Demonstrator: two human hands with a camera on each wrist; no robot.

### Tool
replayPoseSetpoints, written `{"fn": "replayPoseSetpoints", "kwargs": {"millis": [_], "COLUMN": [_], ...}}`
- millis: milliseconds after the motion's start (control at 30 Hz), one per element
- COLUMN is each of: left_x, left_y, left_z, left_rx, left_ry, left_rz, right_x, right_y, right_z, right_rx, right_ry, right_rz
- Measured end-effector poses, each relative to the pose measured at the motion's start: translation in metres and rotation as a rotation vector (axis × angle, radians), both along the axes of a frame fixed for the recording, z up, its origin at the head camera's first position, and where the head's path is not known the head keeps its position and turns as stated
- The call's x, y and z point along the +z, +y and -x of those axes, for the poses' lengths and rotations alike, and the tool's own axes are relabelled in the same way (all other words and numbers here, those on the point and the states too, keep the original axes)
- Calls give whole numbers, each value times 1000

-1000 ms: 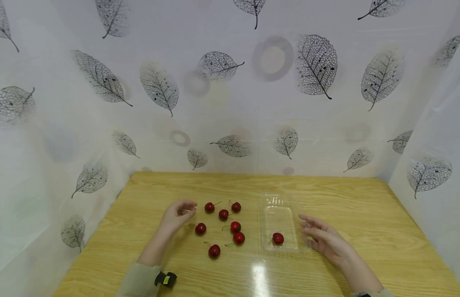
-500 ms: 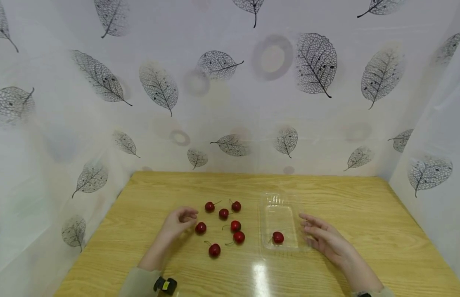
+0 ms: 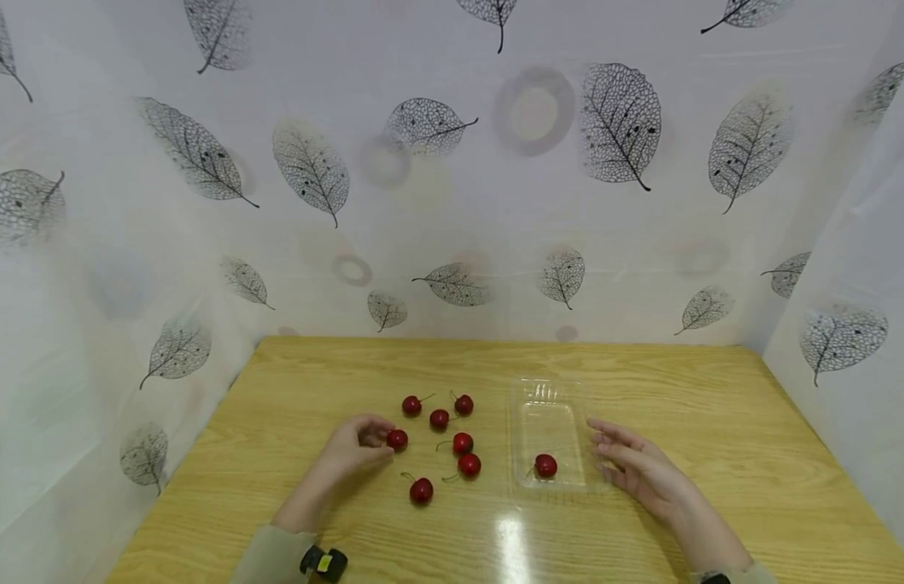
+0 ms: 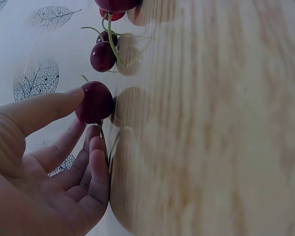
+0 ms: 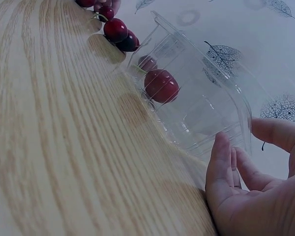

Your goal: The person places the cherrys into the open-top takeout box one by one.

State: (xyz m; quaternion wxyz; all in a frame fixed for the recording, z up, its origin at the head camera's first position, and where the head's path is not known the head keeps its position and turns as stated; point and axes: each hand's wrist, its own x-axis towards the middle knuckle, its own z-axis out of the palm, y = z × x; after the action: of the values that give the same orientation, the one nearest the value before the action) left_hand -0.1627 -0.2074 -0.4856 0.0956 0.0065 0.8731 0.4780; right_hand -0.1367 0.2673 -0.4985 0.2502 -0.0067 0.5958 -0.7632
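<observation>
The left hand [image 3: 353, 448] pinches a cherry [image 3: 397, 440] on the counter [image 3: 715, 422] to lift it, while the right hand [image 3: 634, 466], fingers relaxed, rests against the tray [image 3: 550, 405], steadying it.

A pale wooden table [image 3: 715, 422] carries a clear plastic tray [image 3: 550, 403] just right of centre. Six loose cherries [image 3: 462, 443] lie on the wood at the tray's nine o'clock, and both hands rest on the tabletop at its near edge.
</observation>
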Motion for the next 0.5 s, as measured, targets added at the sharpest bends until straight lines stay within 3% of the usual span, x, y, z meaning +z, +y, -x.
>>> {"fn": "replayPoseSetpoints", "kwargs": {"millis": [500], "left_x": [2], "left_y": [15], "left_z": [4], "left_rx": [18], "left_ry": [27], "left_rz": [122], "right_x": [0], "right_y": [-1], "right_z": [0], "right_rx": [-7], "right_ry": [2], "right_rz": [-25]}}
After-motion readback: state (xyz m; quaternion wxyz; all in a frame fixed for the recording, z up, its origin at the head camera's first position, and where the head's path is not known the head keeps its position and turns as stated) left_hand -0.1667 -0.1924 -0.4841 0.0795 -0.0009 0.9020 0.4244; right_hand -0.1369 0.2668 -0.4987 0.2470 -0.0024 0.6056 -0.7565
